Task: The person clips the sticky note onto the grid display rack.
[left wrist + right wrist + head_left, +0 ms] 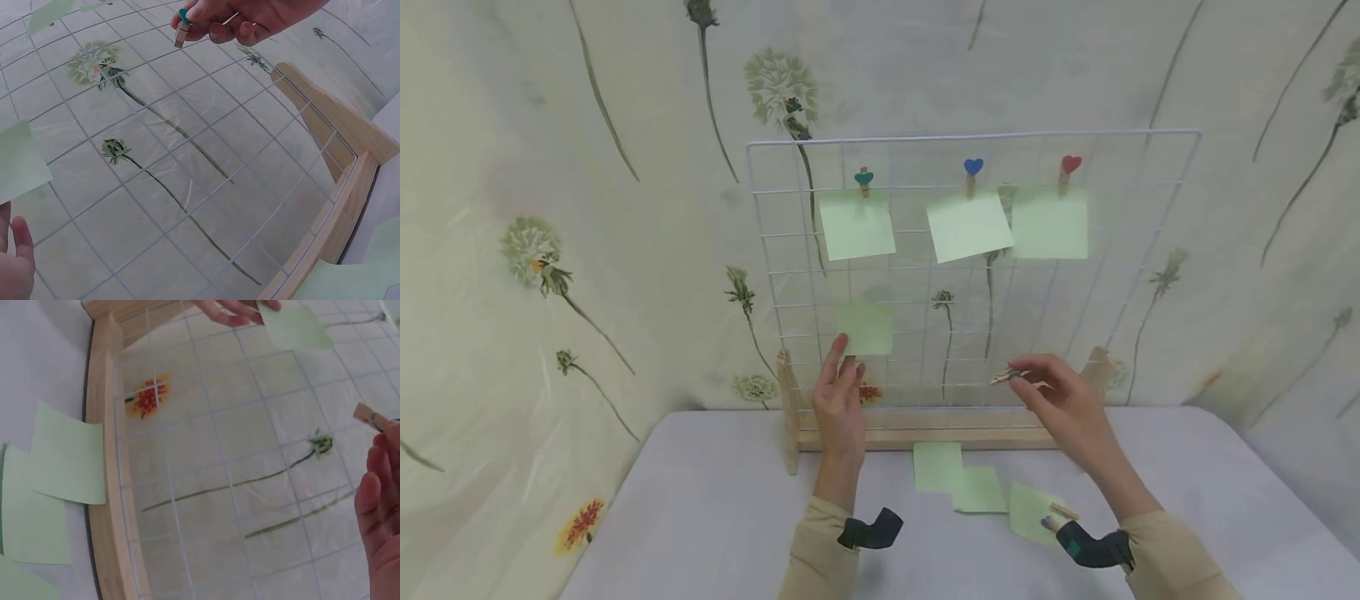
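My left hand holds a pale green sticky note by its lower left corner at the wire grid, fingertips at the note's edge. In the right wrist view, that note sits between the fingers of the left hand. To the right, my right hand pinches a small wooden clothespin in front of the grid. A teal heart tops this clothespin in the left wrist view. The white wire grid stands upright on a wooden base.
Three notes hang along the grid's top under clothespins with a teal heart, a blue heart and a red heart. On the white table lie three more notes, with another clothespin on the rightmost.
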